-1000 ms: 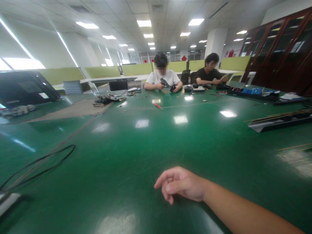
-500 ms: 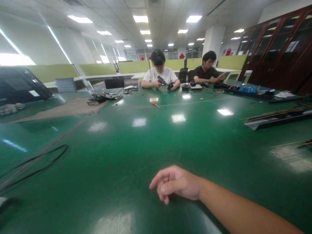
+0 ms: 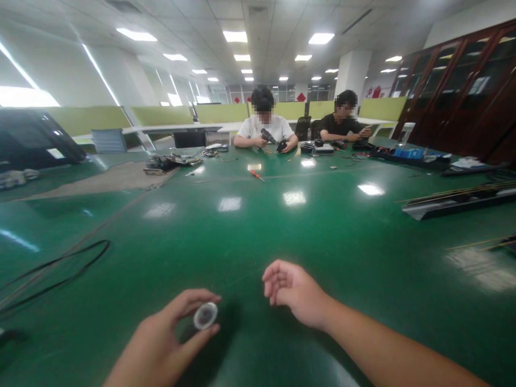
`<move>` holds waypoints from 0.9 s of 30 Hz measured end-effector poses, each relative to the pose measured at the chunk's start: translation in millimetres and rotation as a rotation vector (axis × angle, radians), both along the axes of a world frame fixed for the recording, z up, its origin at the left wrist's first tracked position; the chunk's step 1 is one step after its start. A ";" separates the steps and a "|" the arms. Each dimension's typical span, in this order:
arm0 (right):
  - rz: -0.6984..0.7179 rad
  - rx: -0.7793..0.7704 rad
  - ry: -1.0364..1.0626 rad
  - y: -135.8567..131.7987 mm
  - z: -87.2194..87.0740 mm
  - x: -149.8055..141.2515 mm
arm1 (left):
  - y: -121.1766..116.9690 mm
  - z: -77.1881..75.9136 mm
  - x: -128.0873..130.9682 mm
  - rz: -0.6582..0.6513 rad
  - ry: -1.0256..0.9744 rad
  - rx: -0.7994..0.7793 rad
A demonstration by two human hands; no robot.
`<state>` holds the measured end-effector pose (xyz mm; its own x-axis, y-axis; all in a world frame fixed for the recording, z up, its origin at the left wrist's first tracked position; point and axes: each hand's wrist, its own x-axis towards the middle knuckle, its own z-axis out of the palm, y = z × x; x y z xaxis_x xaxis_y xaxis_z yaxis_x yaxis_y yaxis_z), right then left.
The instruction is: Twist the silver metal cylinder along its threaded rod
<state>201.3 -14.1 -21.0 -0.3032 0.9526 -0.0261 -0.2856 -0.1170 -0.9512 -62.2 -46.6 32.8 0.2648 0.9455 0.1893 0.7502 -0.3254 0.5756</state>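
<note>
From the lower left, my left hand (image 3: 169, 333) reaches over the green tabletop (image 3: 226, 236). Its thumb and fingers are closed around a small round object (image 3: 205, 315) with a pale, shiny rim and a greyish middle. What kind of thing this is I cannot make out. To the right of it, my right hand (image 3: 292, 290) hovers over the table with its fingers loosely bent and slightly apart. It holds nothing, and a gap separates it from the round object.
A black cable loop (image 3: 86, 263) lies at the left. Farther off is a red screwdriver (image 3: 256, 175). Across the table one person (image 3: 266, 129) holds a power drill (image 3: 267, 135); another (image 3: 342, 126) holds a phone. Metal channel pieces (image 3: 459, 201) lie at the right.
My left hand has come into view from the lower left with the small round object. My right hand has moved slightly right and up, its fingers curling in more.
</note>
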 end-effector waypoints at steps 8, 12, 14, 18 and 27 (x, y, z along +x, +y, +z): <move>-0.266 0.046 -0.021 12.8 -1.1 14.0 | 38.6 -14.9 80.1 -0.270 -0.051 -0.038; -0.286 0.131 -0.088 2.3 0.8 9.0 | 42.7 -35.0 60.9 -0.245 -0.033 -0.008; -0.228 0.217 -0.264 -3.7 2.6 5.9 | 45.1 -40.1 56.7 -0.241 -0.027 -0.015; -0.208 0.367 -0.594 -10.8 5.8 3.2 | 49.7 -40.0 61.9 -0.192 -0.069 -0.079; -0.147 0.426 -0.734 -14.0 11.0 4.2 | 43.3 -31.8 68.2 -0.211 -0.083 -0.143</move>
<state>205.6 -28.1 -10.1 -0.2221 0.9541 0.2010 0.4350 0.2815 -0.8553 6.0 -3.3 0.9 0.4485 0.8895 0.0871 0.6227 -0.3809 0.6835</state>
